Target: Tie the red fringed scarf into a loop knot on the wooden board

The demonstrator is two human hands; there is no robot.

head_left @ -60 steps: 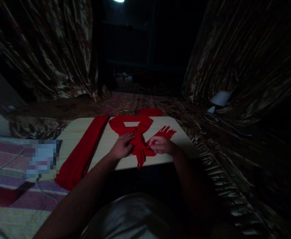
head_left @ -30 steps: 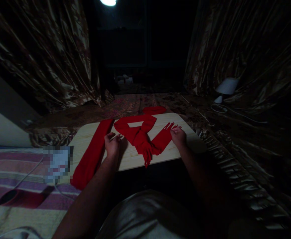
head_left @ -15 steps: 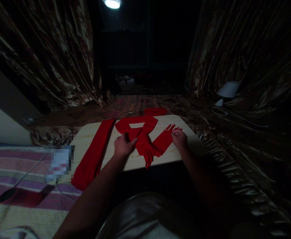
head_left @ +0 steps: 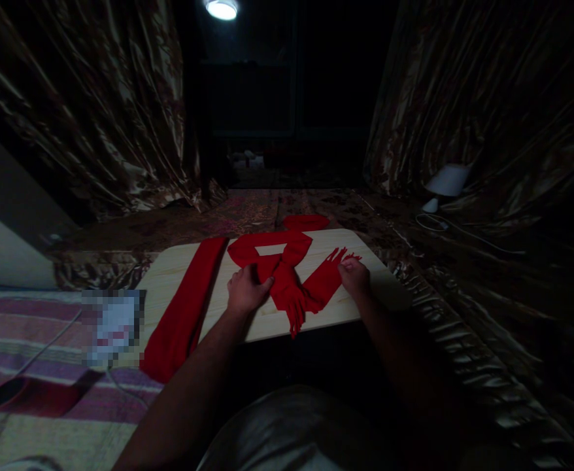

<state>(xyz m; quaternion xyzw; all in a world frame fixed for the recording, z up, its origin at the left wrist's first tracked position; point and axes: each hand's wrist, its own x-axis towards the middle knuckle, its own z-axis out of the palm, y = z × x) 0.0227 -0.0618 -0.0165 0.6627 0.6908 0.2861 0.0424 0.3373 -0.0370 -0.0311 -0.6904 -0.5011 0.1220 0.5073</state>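
Observation:
A red scarf (head_left: 287, 278) with fringed ends lies looped and crossed over itself on a pale wooden board (head_left: 360, 243). One fringed end hangs at the board's near edge; the other reaches out to the right. My left hand (head_left: 248, 289) is closed at the left edge of the crossed part, thumb lying on the fabric and fingertips partly hidden. Close to the right-hand fringe, my right hand (head_left: 354, 276) pinches the scarf's edge. A second red cloth (head_left: 189, 301), folded into a long strip, lies on the board left of my left hand.
Behind the board lies another red fabric piece (head_left: 306, 222). A white lamp (head_left: 448, 180) with a cord stands at the back right. On the striped cover (head_left: 22, 353) at left are a blurred-out item (head_left: 115, 327), a cable and a dark red object (head_left: 46, 396).
The camera view has shifted slightly. Both hands and the scarf hold nearly the same places on the board.

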